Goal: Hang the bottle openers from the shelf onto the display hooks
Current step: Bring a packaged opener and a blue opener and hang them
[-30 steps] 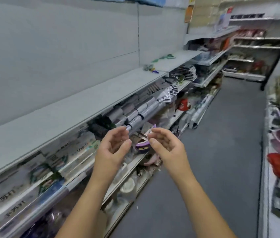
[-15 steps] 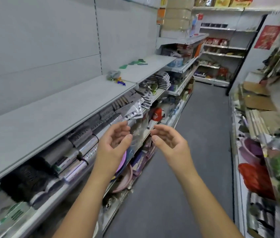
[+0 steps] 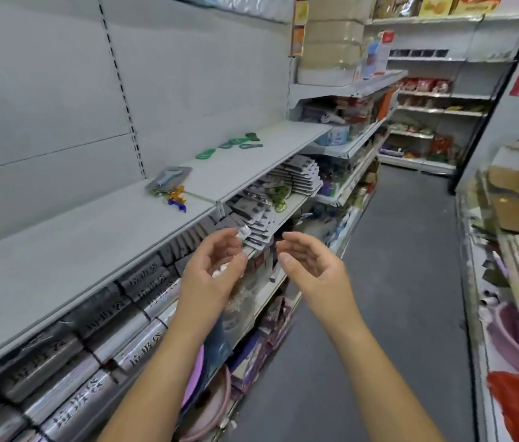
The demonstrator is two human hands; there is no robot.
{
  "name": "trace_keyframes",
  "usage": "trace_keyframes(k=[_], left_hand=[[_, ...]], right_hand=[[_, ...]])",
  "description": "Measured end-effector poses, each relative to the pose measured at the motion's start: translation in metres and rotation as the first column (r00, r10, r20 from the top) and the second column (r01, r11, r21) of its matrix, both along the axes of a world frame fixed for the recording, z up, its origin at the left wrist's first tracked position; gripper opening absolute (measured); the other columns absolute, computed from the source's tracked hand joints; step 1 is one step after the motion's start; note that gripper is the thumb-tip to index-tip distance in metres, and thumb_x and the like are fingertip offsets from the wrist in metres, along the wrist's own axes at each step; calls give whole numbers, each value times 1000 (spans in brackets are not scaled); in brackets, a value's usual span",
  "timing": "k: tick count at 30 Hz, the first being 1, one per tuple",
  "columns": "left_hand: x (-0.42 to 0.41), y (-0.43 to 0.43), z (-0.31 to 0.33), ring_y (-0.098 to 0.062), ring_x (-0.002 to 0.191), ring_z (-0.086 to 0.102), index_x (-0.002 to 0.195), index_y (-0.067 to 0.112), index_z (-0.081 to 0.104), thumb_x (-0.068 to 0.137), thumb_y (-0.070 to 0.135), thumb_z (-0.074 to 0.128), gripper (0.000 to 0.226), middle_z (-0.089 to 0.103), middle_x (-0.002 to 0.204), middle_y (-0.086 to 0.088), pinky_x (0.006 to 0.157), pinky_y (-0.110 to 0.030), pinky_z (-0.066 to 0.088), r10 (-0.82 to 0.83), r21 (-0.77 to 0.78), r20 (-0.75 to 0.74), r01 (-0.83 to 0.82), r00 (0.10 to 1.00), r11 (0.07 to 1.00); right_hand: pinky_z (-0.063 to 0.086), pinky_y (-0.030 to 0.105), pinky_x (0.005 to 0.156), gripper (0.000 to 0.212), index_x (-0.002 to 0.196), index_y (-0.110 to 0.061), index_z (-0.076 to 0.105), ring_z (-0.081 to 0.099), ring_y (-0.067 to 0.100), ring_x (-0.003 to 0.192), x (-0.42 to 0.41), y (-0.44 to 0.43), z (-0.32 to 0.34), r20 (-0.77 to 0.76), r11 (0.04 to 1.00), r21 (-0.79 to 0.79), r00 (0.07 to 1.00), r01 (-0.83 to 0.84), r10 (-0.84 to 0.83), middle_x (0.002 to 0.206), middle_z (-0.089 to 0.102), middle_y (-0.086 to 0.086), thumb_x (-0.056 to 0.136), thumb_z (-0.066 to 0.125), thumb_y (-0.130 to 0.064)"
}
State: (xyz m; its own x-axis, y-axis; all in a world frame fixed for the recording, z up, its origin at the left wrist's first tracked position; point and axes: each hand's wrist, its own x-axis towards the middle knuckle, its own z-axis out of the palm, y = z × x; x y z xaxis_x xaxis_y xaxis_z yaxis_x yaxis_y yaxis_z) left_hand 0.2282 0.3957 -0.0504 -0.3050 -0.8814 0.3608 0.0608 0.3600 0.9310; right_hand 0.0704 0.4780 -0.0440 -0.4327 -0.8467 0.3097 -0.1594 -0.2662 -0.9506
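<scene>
A small pile of bottle openers (image 3: 170,186) lies on the grey shelf (image 3: 70,250) to my left: a carded one in a clear pack, with gold and blue ones beside it. Farther along the same shelf lie several green openers (image 3: 232,144). My left hand (image 3: 212,275) and my right hand (image 3: 310,266) are raised side by side in front of the shelf edge, fingers relaxed, palms facing each other, holding nothing. Both are well short of the pile. No display hooks show clearly.
Under the shelf edge hang rows of grey carded packs (image 3: 253,212), with rolls of bagged goods (image 3: 99,333) below at the left. Pink basins (image 3: 216,406) sit low down. The aisle floor (image 3: 395,282) runs ahead, with stocked shelves (image 3: 513,250) at the right.
The view has swung along the aisle and upward, bringing the openers on the shelf closer. Both hands stay raised and empty, a little farther apart.
</scene>
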Motion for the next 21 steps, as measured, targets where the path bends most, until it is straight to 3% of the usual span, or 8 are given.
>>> trace_keyframes(k=[7, 10, 15, 21], left_hand=[[-101, -60, 23, -6, 102, 66, 120, 25, 66, 94, 12, 68, 29, 71, 109, 7, 87, -18, 52, 168, 5, 24, -169, 985, 986], [-129, -90, 31, -7, 101, 66, 120, 24, 66, 94, 12, 66, 29, 71, 110, 4, 86, -22, 55, 227, 28, 7, -227, 974, 974], [-169, -152, 30, -7, 98, 66, 121, 19, 66, 94, 9, 66, 29, 70, 110, 0, 79, -14, 52, 285, 26, 8, -285, 958, 958], [-206, -251, 17, -6, 101, 67, 121, 22, 66, 93, 12, 68, 29, 72, 109, 5, 88, -18, 53, 355, 4, -3, -355, 935, 935]], right_hand=[[54, 36, 100, 27, 118, -27, 67, 67, 8, 107, -118, -88, 13, 7, 989, 31, 989, -147, 146, 110, 73, -8, 92, 70, -21], [54, 33, 98, 28, 119, -27, 67, 67, 6, 106, -149, -127, 18, 2, 980, 30, 980, -199, 199, 109, 73, -10, 92, 70, -21], [54, 32, 98, 28, 119, -26, 66, 67, 6, 106, -189, -198, 13, -7, 969, 29, 970, -244, 245, 109, 73, -8, 92, 70, -19], [55, 32, 96, 28, 118, -25, 67, 68, 9, 105, -229, -306, 9, -38, 959, 18, 958, -284, 285, 109, 73, -7, 92, 70, -15]])
